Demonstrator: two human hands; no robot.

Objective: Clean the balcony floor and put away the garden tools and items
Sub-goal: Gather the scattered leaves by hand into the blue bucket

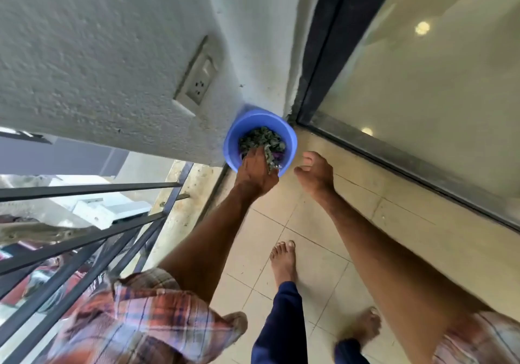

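Left hand (254, 171): our fingers curl round a clump of dry leaves (271, 158) over the blue bucket (232, 141).
Right hand (315, 173): we hold it loosely spread, empty, beside the bucket.

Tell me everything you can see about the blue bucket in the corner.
The blue bucket looks like smooth plastic, round and open-topped, standing upright on the tiled floor in the corner between the white wall and the glass door. Dry dark-green leaves lie inside it. The left hand reaches over its near rim into them.
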